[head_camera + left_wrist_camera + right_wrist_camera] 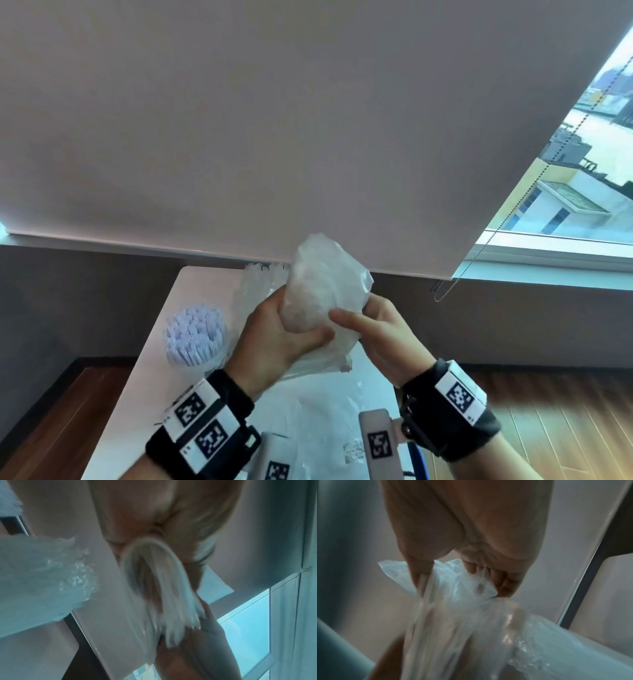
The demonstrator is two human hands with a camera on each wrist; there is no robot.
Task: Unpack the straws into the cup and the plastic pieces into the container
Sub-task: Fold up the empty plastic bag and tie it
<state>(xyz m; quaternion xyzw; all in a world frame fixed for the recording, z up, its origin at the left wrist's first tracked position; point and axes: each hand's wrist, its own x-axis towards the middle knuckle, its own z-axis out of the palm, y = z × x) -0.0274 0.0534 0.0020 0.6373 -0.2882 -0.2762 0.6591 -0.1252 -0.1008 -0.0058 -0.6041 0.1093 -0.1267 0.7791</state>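
- You hold one crumpled, milky translucent plastic bag (320, 294) up in the air over the white table (191, 291), in front of the pale roller blind (308, 120).
- The bag bulges at the top, where something pale and fine fills it; what the contents are cannot be made out through the film.
- Your left hand (277, 337) wraps the lower part of the bag, fingers curled round it and thumb pressing across the front.
- Your right hand (380, 337) pinches the bag's right edge, with the forefinger laid along the film and the other fingers curled behind it.
- In the right wrist view the film is bunched between the thumb and fingertips (506, 588) and hangs down in long, glossy folds.
- The left wrist view is blurred; it shows a pale looped strip of plastic by the palm, and no more can be told.
- One clear cup packed with white straws (195, 334) stands on the table to the left of your left hand; the straws stand upright with their ends level and are too many to count.
- One flat sheet of clear plastic wrapping (325, 418) lies on the table below your wrists.
- More clear, crinkled plastic (255, 284) lies on the table behind the raised bag, partly hidden by it.
- Two hands and one raised bag are in view.
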